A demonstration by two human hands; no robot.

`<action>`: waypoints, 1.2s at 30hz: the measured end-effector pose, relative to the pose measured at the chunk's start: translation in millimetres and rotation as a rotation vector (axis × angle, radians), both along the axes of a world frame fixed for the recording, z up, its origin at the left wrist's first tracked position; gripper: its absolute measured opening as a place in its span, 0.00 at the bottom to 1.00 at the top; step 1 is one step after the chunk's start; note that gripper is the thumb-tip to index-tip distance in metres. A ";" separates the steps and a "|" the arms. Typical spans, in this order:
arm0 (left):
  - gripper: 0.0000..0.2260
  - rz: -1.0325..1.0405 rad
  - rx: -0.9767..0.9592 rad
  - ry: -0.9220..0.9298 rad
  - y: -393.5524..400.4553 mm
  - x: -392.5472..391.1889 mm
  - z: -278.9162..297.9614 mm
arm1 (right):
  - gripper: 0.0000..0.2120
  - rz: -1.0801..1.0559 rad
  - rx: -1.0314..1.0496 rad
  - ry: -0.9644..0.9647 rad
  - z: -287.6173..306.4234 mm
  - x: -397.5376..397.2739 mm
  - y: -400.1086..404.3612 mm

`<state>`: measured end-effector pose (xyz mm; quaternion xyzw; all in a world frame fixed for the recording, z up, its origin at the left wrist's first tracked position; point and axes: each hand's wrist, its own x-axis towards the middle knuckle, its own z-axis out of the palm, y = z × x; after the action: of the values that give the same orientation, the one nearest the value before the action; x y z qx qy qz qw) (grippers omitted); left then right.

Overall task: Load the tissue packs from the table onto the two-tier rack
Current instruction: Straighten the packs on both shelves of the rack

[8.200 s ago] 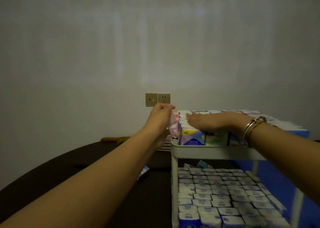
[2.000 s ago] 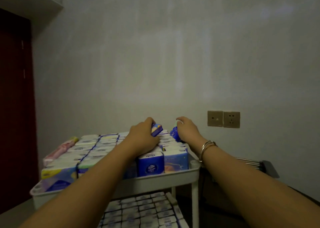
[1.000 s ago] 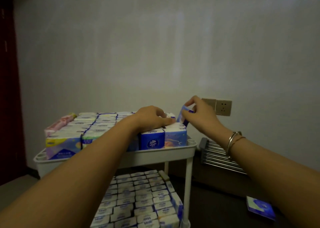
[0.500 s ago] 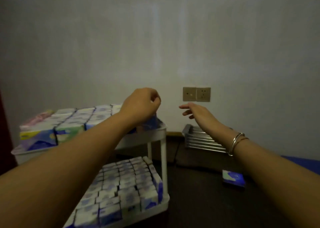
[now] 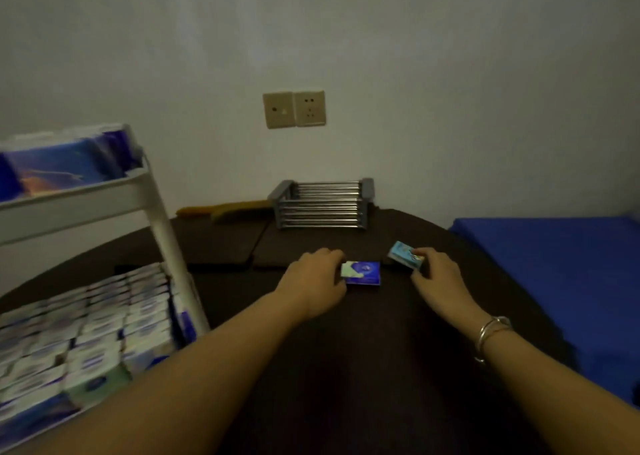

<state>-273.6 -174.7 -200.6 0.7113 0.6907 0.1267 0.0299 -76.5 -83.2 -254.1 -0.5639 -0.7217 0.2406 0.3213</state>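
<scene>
Two tissue packs remain on the dark table [image 5: 346, 368]. My left hand [image 5: 311, 283] lies over the left edge of a dark blue tissue pack [image 5: 363, 273] that rests flat, fingers closing on it. My right hand [image 5: 438, 280] pinches a light blue tissue pack [image 5: 403, 258], which is tilted with one end raised off the table. The white two-tier rack [image 5: 166, 243] stands at the left. Both of its tiers are packed with rows of tissue packs [image 5: 90, 337].
A metal wire drainer [image 5: 322, 207] sits at the table's far edge below two wall sockets [image 5: 294, 109]. A yellowish brush [image 5: 221, 209] lies to the left of the drainer. A blue surface [image 5: 554, 281] borders the table on the right.
Both hands left the rack's top tier and dropped to the table on the right. The view swung right and down. Each hand now holds a pack that lay on the table.
</scene>
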 end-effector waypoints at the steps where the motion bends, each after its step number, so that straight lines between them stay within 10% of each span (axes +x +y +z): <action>1: 0.24 -0.001 -0.031 -0.009 10.3 2.3 -10.6 | 0.25 -0.019 -0.005 -0.010 -9.2 2.6 4.1; 16: 0.32 -0.033 -0.064 0.055 96.9 14.6 -68.3 | 0.27 0.036 0.106 -0.245 -39.5 -13.4 71.8; 29: 0.31 -0.019 0.351 -0.200 -25.1 -30.0 52.3 | 0.14 0.385 -0.636 1.128 90.5 -80.5 -51.4; 36: 0.26 0.099 0.568 -0.067 -105.4 -84.1 141.9 | 0.19 0.545 -0.267 0.899 188.8 -158.0 -125.6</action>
<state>-357.7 -280.1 -58.8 0.6521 0.6600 0.3398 -0.1538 -234.5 -208.8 -65.3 -0.2336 -0.5962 0.6226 0.4499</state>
